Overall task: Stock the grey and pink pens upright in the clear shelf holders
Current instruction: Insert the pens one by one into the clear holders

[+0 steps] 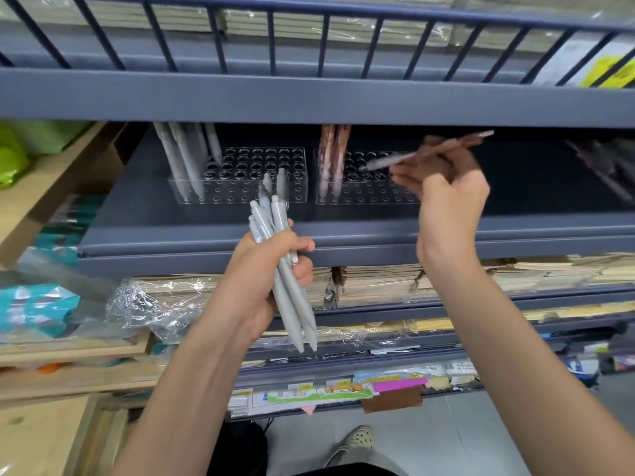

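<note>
My left hand [266, 274] grips a bundle of several grey pens [279, 235], held below the front lip of the dark shelf. My right hand [446, 187] is raised over the right clear holder [369, 192] and holds a single pink pen [421, 154] nearly level, its tip pointing left above the holes. Three pink pens [331, 156] stand upright at that holder's left end. The left clear holder [261, 173] has several grey pens [187, 156] standing at its left end; most of its holes are empty.
The upper shelf's rail [309, 97] hangs low over the holders. Dark pens [604, 163] lie at the shelf's far right. Wrapped paper stacks [378, 283] fill the shelves below. Wooden crates with teal and green packets [37, 310] stand on the left. A shoe [357, 441] shows on the floor.
</note>
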Demonstrator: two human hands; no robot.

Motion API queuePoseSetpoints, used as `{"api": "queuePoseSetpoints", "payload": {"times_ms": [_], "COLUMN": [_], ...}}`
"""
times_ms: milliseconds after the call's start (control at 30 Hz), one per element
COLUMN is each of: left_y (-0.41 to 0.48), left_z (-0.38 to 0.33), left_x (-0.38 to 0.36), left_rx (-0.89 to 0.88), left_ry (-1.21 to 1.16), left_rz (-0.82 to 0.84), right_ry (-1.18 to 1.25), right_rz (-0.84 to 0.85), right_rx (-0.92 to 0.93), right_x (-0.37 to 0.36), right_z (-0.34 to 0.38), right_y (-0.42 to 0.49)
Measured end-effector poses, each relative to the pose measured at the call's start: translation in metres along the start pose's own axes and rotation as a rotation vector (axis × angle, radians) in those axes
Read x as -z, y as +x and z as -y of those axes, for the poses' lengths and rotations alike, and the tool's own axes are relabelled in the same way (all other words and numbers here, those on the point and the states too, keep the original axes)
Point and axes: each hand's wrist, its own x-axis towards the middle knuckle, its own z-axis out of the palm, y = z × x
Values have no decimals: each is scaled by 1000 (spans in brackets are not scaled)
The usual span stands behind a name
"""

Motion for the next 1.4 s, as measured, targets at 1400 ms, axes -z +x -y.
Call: {"api": "queuePoseSetpoints", "payload": {"times_ms": [1400], "left_y": [-23], "left_z": [-7], "left_x": [30], "left_rx": [-48], "left_ry": [124], "left_rz": [244], "right_ry": [-524], "right_rz": [688], "right_rx": [-48], "right_x": [-53], "right_z": [13], "right_y": [-29]}}
